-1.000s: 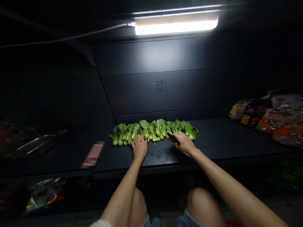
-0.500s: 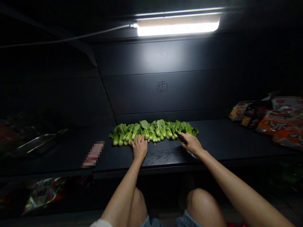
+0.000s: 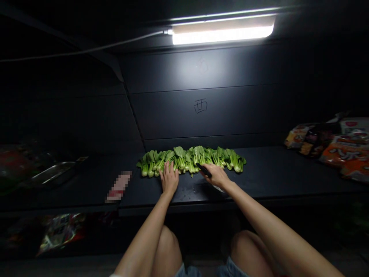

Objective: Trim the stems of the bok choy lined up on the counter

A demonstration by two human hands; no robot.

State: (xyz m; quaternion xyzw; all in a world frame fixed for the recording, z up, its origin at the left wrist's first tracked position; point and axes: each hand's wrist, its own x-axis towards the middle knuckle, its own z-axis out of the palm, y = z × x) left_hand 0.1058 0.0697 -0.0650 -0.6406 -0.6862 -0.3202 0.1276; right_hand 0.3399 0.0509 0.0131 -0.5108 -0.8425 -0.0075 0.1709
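Observation:
A long row of baby bok choy (image 3: 190,161) lies side by side on the black tabletop (image 3: 268,181), pale stems towards me and green leaves away. My left hand (image 3: 169,179) rests with its fingers apart on the stems, left of the row's middle, holding nothing. My right hand (image 3: 215,176) is shut on a black-handled knife (image 3: 204,169), whose handle end points at the bok choy. A pale metallic edge shows under that hand, and most of the blade is hidden.
A steel tray (image 3: 53,174) sits at the far left, past a pixelated, blurred flat object (image 3: 118,186). Colourful snack packets (image 3: 343,150) are piled at the right. Wet spots mark the tabletop. More packets (image 3: 62,231) lie below the table edge, and my knees are underneath.
My right hand has moved left along the row with the knife, closer to my left hand. My left hand stays on the stems. The whole view has shifted slightly.

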